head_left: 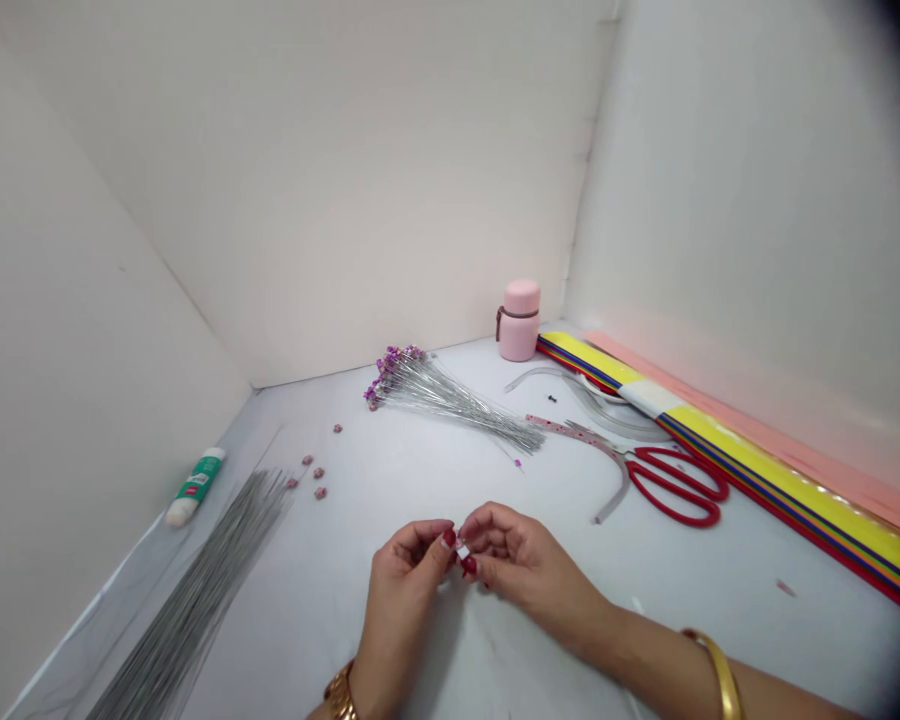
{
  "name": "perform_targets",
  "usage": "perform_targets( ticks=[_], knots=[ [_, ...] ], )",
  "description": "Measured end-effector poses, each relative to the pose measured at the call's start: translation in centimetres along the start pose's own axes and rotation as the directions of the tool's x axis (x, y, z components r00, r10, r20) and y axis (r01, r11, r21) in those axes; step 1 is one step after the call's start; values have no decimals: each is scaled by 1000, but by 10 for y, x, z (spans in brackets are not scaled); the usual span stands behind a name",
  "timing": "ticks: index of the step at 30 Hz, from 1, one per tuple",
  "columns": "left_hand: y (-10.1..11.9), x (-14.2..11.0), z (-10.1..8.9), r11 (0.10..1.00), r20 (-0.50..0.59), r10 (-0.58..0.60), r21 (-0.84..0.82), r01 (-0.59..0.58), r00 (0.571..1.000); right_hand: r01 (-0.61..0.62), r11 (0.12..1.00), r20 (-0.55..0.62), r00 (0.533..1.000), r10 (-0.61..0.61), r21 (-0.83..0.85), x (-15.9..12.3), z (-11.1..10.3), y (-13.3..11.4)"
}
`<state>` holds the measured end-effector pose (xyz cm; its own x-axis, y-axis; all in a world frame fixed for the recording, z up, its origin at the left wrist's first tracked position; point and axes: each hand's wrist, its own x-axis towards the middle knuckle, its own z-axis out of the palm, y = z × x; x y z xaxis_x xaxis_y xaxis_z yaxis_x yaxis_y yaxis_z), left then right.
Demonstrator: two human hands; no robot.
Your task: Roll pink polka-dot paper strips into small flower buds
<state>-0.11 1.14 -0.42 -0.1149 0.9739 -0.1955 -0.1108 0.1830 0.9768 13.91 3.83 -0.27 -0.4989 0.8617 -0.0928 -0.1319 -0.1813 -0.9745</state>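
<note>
At the front of the table, my left hand (409,580) and my right hand (529,570) meet with fingertips almost touching. Both are closed in a pinch around a small white piece (463,551) with a hint of pink at its edge. The fingertips cover most of it, so its exact kind is unclear. Several small pink flower-shaped pieces (319,473) lie loose to the left of my hands. Beyond them rests a bundle of silvery wire stems (465,400) topped with purple and pink flower heads (394,368).
Bare grey wires (202,590) lie at the left, beside a green-and-white glue stick (196,487). To the right are red-handled scissors (679,487), curved translucent strips (607,465) and stacked coloured sheets (750,450). A pink flask (520,322) stands near the back wall.
</note>
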Motion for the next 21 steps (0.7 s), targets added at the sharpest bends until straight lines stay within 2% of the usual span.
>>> perform_targets(
  ticks=[3, 5, 8, 10, 13, 17, 21],
  knots=[
    [-3, -1, 1, 1000, 26, 3, 1, -3, 1000, 48, 986, -63, 996, -59, -158, -1, -1, 0],
    [-3, -2, 1, 1000, 28, 12, 10, -12, 1000, 119, 954, -86, 985, -147, -274, -2, -2, -1],
    [-3, -2, 1, 999, 29, -7, -34, 8, 1000, 250, 878, -43, 955, -292, -408, -2, -4, -3],
    [-3, -1, 1, 996, 13, -36, -82, 37, 999, 303, 840, -2, 940, -340, -449, -1, -5, -3],
    [-5, 0, 0, 993, -12, -37, -114, 35, 999, 321, 820, 24, 936, -352, -473, -1, -6, -1],
    [-6, 0, 1, 994, 40, 0, -105, 4, 999, 311, 824, 56, 944, -324, -473, -2, -6, 0],
    [-3, -2, 3, 998, 60, -31, -56, 35, 998, 249, 874, -25, 958, -285, -417, -1, -5, 0]
  ],
)
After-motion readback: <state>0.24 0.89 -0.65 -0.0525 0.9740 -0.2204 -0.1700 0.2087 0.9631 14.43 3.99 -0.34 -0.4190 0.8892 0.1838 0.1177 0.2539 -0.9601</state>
